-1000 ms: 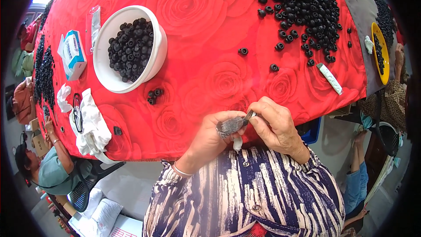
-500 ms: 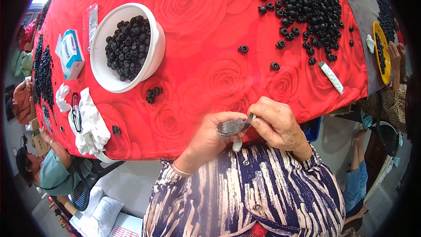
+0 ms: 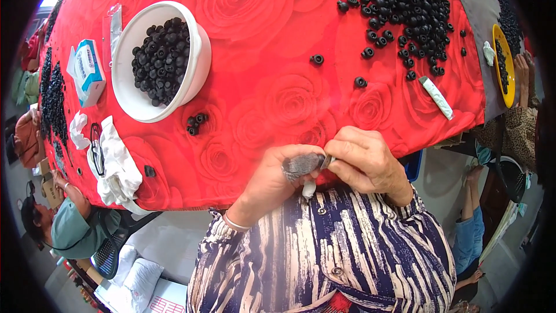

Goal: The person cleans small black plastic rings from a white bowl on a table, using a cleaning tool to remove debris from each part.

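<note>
My left hand (image 3: 270,175) and my right hand (image 3: 366,161) meet just past the table's near edge, in front of my striped shirt. A grey knitted cover (image 3: 302,165) wraps my left thumb, and a white wrapped tip (image 3: 308,189) shows below it. My right fingers pinch a thin, flat metal piece (image 3: 327,162) like a small blade, close against the left thumb. What the left fingers grip is mostly hidden. Nearest on the table are several loose round black parts (image 3: 194,124), hollow and ring-like. A white bowl (image 3: 202,58) holds many more.
A large heap of black parts (image 3: 405,11) covers the far right of the red tablecloth (image 3: 249,81). A wrapped white strip (image 3: 436,98) lies at right. On the left are a tissue box (image 3: 88,75), a white cloth (image 3: 119,168) and glasses (image 3: 97,149). Other people sit at both sides.
My hands stay together with only a slight shift of the fingers. The dark tip seen earlier between them is now less visible. The whole view has moved slightly.
</note>
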`<action>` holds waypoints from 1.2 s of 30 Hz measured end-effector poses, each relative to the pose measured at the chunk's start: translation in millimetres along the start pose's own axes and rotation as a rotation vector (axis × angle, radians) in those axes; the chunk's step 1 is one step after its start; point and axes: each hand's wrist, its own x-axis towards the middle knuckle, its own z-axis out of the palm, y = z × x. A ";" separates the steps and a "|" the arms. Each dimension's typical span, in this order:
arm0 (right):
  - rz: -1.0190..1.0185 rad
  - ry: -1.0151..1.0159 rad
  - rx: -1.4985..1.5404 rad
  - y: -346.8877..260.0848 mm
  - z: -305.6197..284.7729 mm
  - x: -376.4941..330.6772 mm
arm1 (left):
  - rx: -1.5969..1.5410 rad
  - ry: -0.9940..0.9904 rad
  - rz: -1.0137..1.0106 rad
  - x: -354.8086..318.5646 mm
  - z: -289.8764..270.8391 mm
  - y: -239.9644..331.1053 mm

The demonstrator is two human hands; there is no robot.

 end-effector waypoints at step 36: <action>-0.027 0.308 0.004 -21.7 22.3 -7.5 | -0.022 0.070 0.170 -0.4 4.7 -12.1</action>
